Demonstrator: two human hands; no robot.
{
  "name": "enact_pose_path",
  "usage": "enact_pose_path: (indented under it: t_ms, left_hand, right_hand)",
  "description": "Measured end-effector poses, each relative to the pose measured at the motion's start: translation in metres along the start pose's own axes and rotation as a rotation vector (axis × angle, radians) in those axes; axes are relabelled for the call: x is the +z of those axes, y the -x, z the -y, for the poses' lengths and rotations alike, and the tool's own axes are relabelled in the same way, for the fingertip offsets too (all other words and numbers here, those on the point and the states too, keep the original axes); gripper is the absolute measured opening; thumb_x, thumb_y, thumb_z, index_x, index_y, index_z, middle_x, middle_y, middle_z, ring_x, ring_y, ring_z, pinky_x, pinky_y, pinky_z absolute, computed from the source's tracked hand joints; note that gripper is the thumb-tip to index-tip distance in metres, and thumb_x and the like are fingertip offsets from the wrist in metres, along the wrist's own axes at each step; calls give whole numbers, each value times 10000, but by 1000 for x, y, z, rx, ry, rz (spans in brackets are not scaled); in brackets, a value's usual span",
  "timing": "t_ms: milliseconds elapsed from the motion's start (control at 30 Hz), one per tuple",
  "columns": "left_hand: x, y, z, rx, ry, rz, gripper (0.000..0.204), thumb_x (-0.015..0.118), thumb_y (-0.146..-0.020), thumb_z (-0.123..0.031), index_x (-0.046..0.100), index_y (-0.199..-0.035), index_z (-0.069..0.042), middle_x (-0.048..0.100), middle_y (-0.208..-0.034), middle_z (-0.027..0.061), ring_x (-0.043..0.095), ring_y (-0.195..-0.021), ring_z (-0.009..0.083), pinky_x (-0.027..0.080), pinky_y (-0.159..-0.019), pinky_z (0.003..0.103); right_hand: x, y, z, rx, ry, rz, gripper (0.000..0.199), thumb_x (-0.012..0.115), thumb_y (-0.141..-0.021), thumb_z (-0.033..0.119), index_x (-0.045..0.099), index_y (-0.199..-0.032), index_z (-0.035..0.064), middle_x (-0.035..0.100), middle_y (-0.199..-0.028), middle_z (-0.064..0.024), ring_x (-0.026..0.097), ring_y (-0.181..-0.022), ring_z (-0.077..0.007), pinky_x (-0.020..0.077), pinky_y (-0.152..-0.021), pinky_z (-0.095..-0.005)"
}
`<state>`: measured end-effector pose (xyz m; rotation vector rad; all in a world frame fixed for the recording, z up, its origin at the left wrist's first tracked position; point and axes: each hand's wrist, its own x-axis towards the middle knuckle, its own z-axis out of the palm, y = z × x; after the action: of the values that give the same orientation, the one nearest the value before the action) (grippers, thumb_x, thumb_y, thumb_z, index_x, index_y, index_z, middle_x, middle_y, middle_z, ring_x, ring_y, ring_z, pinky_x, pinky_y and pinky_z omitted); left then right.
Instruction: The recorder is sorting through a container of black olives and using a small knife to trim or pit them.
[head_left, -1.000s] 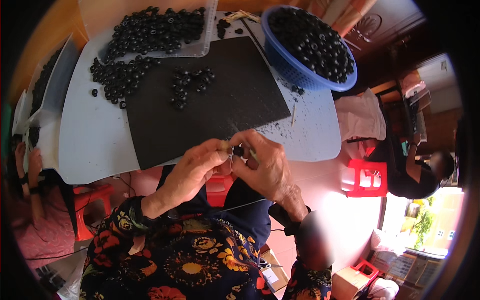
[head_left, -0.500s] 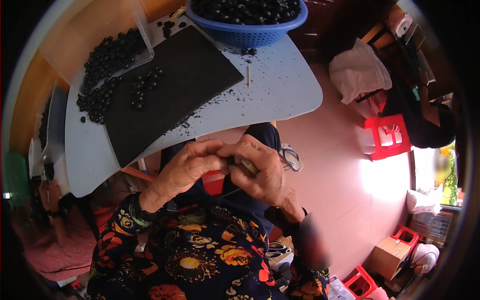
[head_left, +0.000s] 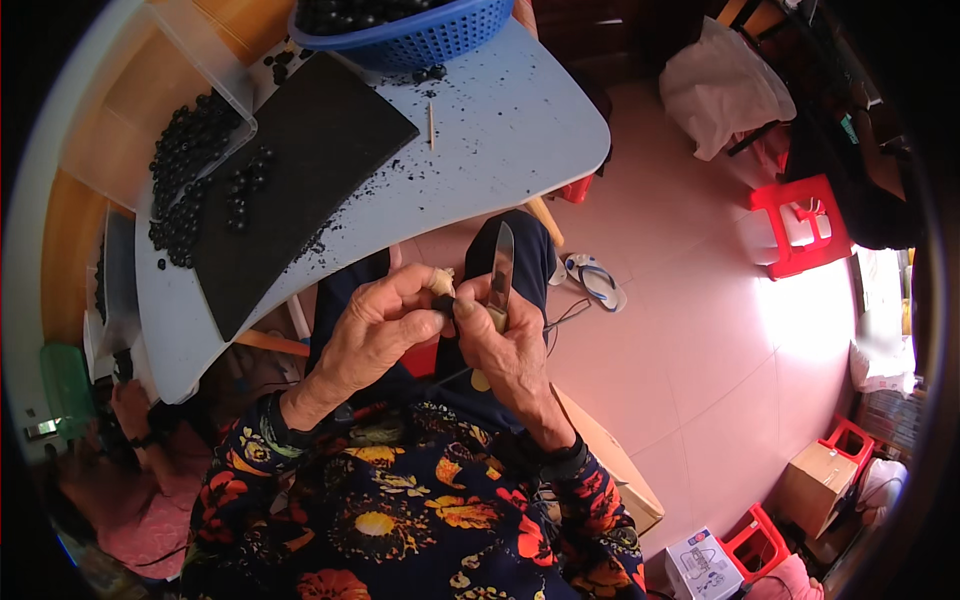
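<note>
Black and small, the piece (head_left: 446,303) sits between the person's two hands, above the lap, near the pale surface (head_left: 490,130), as the head view shows. The left hand (head_left: 370,325) pinches it between thumb and forefinger, a pale wrap (head_left: 440,282) on that fingertip. The right hand (head_left: 515,355) is curled round a knife (head_left: 503,262), blade up; whether its thumb touches the piece I can't tell. Over on the surface, a dark mat (head_left: 310,150) carries a cluster of black beads (head_left: 242,186); more are heaped by a clear bin (head_left: 110,110) and in a blue basket (head_left: 430,38). A thin stick (head_left: 431,128) lies right of the mat.
</note>
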<state>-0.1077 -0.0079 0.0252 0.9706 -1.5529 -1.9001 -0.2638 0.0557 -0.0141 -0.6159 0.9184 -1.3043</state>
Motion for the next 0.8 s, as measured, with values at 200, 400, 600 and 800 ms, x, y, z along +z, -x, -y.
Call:
enact_pose_path:
  t_ms: [200, 400, 600, 800]
  left_hand:
    - [9, -3, 3, -100, 187, 0, 208, 552, -870, -54, 562, -1061, 27, 550, -958, 25, 557, -860, 95, 458, -813, 233]
    - [11, -2, 12, -111, 319, -50, 286, 545, -874, -7, 547, -1157, 26, 551, -1058, 30, 534, -962, 98, 446, -893, 266]
    - [14, -4, 14, -110, 281, 14, 299, 569, -873, -27, 528, -1159, 51, 544, -1047, 25, 526, -961, 79, 435, -883, 226]
    - [16, -5, 12, -150, 265, 31, 305, 577, -874, -37, 525, -1160, 56, 542, -1038, 26, 531, -958, 77, 437, -881, 219]
  right_hand:
    - [-17, -1, -8, -181, 418, -136, 141, 557, -922, 123, 546, -862, -4, 555, -662, -56, 473, -554, -111, 377, -497, -244]
    - [-27, 9, -10, -519, 784, -76, 110, 580, -810, 22, 471, -828, 20, 510, -684, -146, 550, -597, -348, 443, -513, -371]
    - [-25, 10, -8, -594, 957, -44, 183, 629, -786, 71, 454, -827, 33, 523, -697, -116, 570, -580, -326, 452, -478, -386]
    - [-27, 11, -12, -578, 964, -38, 193, 640, -785, 82, 458, -826, 33, 524, -696, -111, 569, -567, -319, 453, -470, -381]
